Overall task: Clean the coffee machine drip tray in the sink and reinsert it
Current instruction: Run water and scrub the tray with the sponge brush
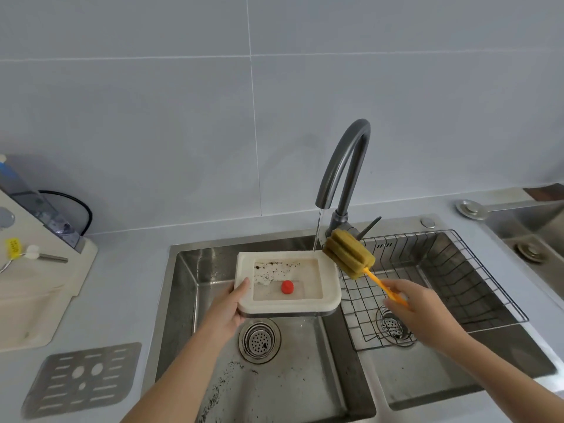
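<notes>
Step in hand: the washing stage, by my reading; the scrub itself looks about to begin, since the sponge is near the tray but not inside it
Drip tray: the white drip tray (287,283) is held level over the left basin of the sink (183,288), centre of the frame; dark coffee grounds speckle its upper-left inner corner; a red float (287,286) sits in its middle
Water: a thin stream falls from the tap (345,175) and meets the tray's upper-right rim
Left hand: the left hand (227,309) is clamped on the tray's left edge, thumb over the rim, fingers underneath
Right hand: the right hand (418,306) is closed around the orange handle of a sponge brush (349,257); its yellow-green head hovers just beside the tray's upper-right corner
Other things: a wire rack (433,288) lies in the right basin; the metal grille (82,380) rests on the worktop, lower left of the frame; the coffee machine (36,270) stands at the left edge
Next move calls for: bringing the sponge head down into the soiled corner and rubbing the grounds loose; probably tilting the tray so the rinse drains off; the left grip must hold firm against the push
Still to do: rinsing, refitting the grille, sliding the tray back into the machine
</notes>
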